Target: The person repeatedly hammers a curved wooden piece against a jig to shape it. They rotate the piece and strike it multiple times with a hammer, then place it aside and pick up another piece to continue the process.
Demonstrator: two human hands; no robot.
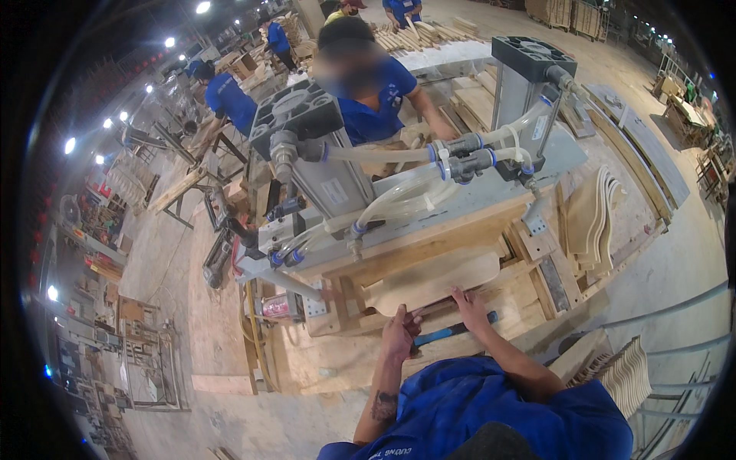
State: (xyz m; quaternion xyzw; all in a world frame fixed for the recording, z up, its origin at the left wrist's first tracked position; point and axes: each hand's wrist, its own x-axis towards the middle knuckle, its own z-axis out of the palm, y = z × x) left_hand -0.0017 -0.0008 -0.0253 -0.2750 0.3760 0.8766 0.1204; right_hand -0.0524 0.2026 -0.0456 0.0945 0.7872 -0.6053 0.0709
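Observation:
A thin, curved wooden panel [433, 280] with rounded ends lies within a wooden press frame [337, 318] in front of me. My left hand [400, 331] pinches the near edge toward its left end, fingers curled and thumb on top. Farther along the same edge, my right hand [469, 307] grips the panel near its right part; its fingertips under the edge are partly hidden. Just below both hands, a blue and black tool [460, 330] rests on the wooden bench [353, 360]; its kind is hard to make out.
Two pneumatic cylinders [330, 172] with clear hoses [406, 203] stand over the frame. Wavy wooden panels [594, 218] are stacked at the right, and more [625, 376] lie near my right elbow. A co-worker [376, 100] in blue stands across the bench.

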